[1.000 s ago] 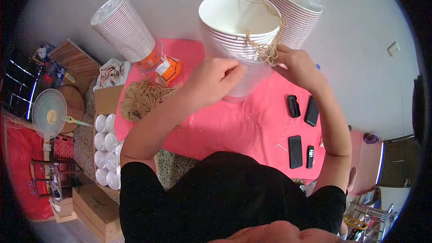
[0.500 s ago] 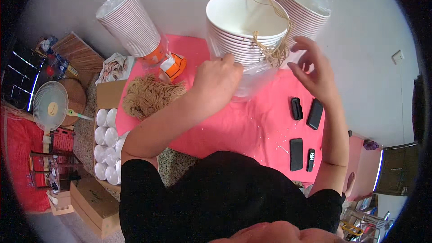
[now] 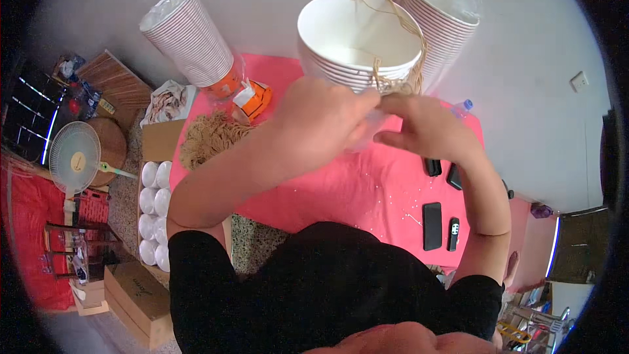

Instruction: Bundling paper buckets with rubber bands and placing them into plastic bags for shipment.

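A stack of white paper buckets [image 3: 357, 59] in a clear plastic bag stands on the pink-covered table, its mouth tipped toward me. Tan strings [image 3: 411, 39] hang over the rim on its right side. Right in front of the stack, my left hand [image 3: 321, 118] is closed on the clear plastic bag [image 3: 375, 124], somewhat blurred. My right hand [image 3: 432, 128] reaches in from the right, its fingertips beside the left hand's. Its thumb and bent forefinger are apart; its other fingers are partly hidden. A bundle of tan strings [image 3: 213, 137] lies left of my left forearm.
Two more bucket stacks, one at the left [image 3: 190, 39] and one at the right [image 3: 442, 16], stand at the back. An orange packet [image 3: 252, 101], a black phone [image 3: 432, 226] and a small black device [image 3: 453, 233] lie on the table. A carton [image 3: 154, 213] of white cups stands left.
My right hand has come left and down to the left hand. The left hand has shifted slightly down. The bucket stack sits a little lower, and a blue-capped bottle now shows at the right.
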Demonstrator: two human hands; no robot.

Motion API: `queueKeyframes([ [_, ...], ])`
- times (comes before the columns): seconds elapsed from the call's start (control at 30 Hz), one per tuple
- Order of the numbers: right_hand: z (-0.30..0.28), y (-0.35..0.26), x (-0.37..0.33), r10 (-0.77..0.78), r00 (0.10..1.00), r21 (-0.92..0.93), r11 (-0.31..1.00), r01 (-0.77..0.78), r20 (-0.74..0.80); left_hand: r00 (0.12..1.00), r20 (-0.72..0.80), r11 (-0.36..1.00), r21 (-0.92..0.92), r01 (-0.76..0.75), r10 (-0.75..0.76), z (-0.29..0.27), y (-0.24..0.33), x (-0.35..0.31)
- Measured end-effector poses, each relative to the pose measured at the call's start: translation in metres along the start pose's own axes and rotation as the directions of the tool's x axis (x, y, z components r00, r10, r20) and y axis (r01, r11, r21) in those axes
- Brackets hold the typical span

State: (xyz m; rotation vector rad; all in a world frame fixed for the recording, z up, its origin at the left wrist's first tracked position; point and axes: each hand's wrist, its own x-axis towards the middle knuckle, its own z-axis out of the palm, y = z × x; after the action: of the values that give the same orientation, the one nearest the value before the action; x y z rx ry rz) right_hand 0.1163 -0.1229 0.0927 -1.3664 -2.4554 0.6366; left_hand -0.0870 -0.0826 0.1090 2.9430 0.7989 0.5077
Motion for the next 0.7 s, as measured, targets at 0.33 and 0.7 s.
queueKeyframes([
  [0.33,-0.044,-0.012,0.006,0.097,0.971,-0.142,0.981,-0.13,-0.216,0.993,-0.103,0.997,0.044,0.058,-0.053,-0.013,-0.011,0.017],
  [0.7,-0.083,-0.021,0.023,0.222,0.913,0.293,0.949,-0.121,-0.342,0.952,-0.21,0.901,-0.418,0.118,-0.222,-0.048,-0.033,0.062],
])
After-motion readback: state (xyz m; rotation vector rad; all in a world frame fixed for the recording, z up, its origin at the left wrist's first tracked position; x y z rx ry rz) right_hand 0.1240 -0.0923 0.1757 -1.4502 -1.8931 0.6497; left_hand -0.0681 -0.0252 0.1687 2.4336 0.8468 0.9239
